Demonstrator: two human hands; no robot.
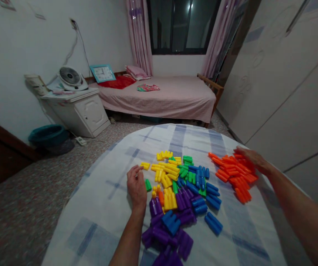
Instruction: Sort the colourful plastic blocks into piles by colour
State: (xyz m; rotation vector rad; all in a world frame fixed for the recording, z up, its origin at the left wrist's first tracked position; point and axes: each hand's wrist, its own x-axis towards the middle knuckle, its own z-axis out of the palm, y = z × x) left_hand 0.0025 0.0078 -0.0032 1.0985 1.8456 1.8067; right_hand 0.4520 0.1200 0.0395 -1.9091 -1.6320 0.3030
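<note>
My left hand [136, 186] rests on the table with its fingers curled in. Its fingertips meet the left end of a small yellow plastic block [145, 166]; anything inside the curl is hidden. Close to that hand lies a green block [148, 185]. My right hand [251, 159] lies with fingers stretched against the far right side of a pile of orange blocks [233, 170]. Between the hands spread yellow blocks [170, 199], green blocks [188, 159], blue blocks [213, 223] and purple blocks [185, 245], grouped loosely by colour. One orange block [161, 198] sits among the yellow and purple ones.
A white and blue checked cloth [92, 207] covers the rounded table. Beyond it stands a bed [175, 96] with a pink sheet. At the left are a white cabinet [89, 112] with a fan [71, 77] and a bin [48, 136]. A wardrobe [281, 85] rises at the right.
</note>
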